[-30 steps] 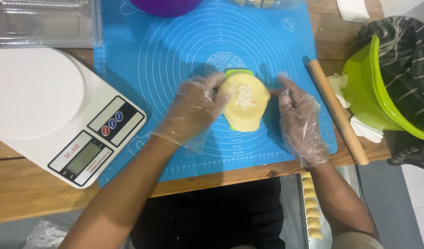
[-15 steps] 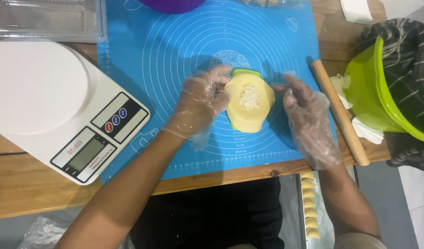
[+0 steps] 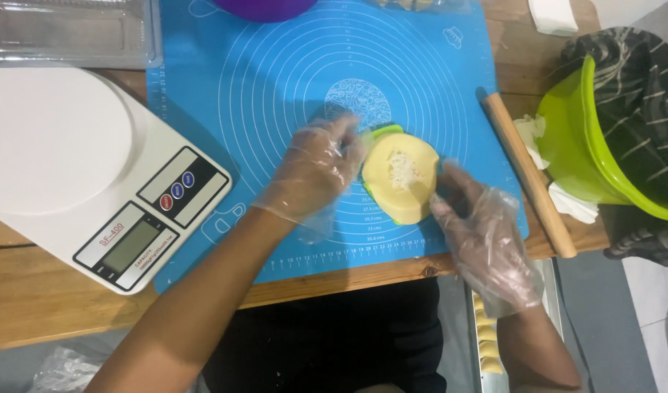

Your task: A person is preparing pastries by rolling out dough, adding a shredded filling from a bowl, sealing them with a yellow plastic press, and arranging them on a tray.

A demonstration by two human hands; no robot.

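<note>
Both gloved hands' grip is loose: left hand (image 3: 312,173) and right hand (image 3: 486,233) flank the dough round (image 3: 401,177), fingertips steadying its green mould (image 3: 383,132) on the blue mat (image 3: 276,87), likely so its filling stays centred.

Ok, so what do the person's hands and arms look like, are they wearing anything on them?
Both hands wear thin, clear disposable plastic gloves, loose and crinkled, ending just past the wrists. The left hand and the right hand look the same in this respect. Above the gloves the forearms are bare: no sleeves, watch or bracelet show. No rings can be made out through the plastic.
</note>
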